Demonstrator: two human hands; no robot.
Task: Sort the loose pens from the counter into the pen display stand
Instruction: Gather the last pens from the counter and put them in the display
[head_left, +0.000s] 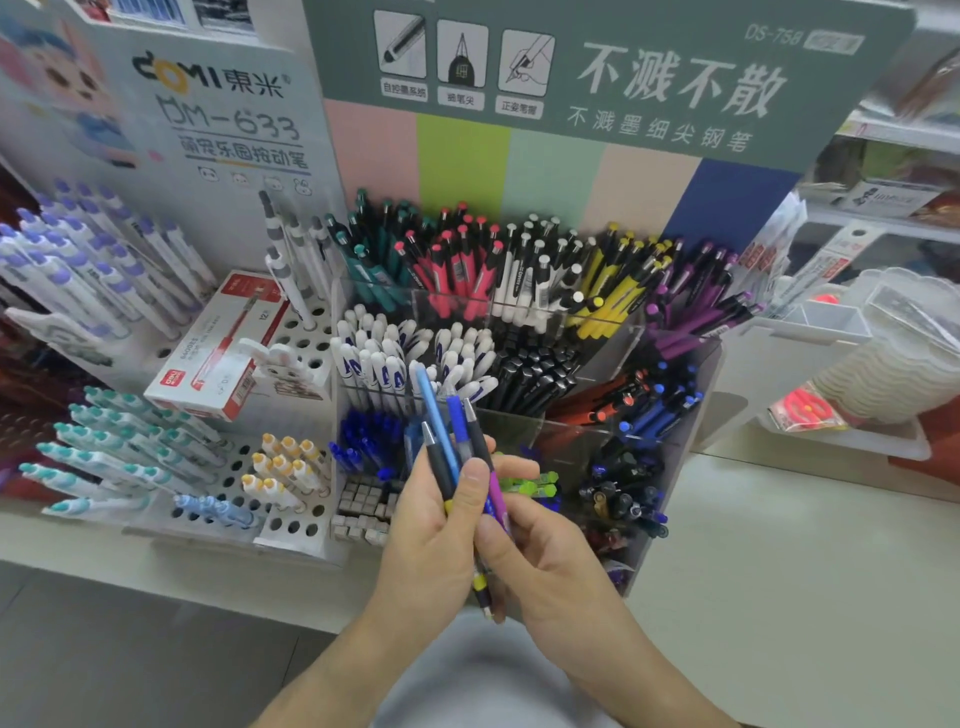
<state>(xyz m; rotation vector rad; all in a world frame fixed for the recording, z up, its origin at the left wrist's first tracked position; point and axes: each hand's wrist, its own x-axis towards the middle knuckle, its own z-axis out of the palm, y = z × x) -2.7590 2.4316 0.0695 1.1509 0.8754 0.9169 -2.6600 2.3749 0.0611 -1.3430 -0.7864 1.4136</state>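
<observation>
Both hands at frame centre, low, in front of the pen display stand (670, 457).

Left hand (431, 540): fingers curled round a bundle of loose pens (457, 447), thumb pressed across the front of the barrels. Bundle fans upward toward 12 o'clock: one light-blue pen, one dark-blue, two dark grey/black ones with metal tips, a purple barrel lower down. Lower ends stick out under the hand toward 6 o'clock, one of them yellow/black.

Right hand (545, 561): comes in from 5 o'clock, fingers curled onto the lower part of the same bundle, thumb touching the barrels just below the left thumb. Which pen it pinches: cannot tell.

Stand: clear acrylic, tiered compartments, sits at 12 to 2 o'clock of the hands. Back row left to right holds teal, red, white, yellow, purple pens. Middle row: white-capped, black, red/blue mix. Front row: blue pens at 11 o'clock of the hands, mixed dark pens at 3 o'clock. Pen tips of the bundle overlap the white-capped and front compartments in view; not inserted.

At 9 to 10 o'clock: white pegboard rack (291, 525) with teal-, purple- and yellow-capped pens, a red-and-white pen box (218, 353) lying on it.

Counter (779, 545) pale, runs out toward 3 o'clock.
</observation>
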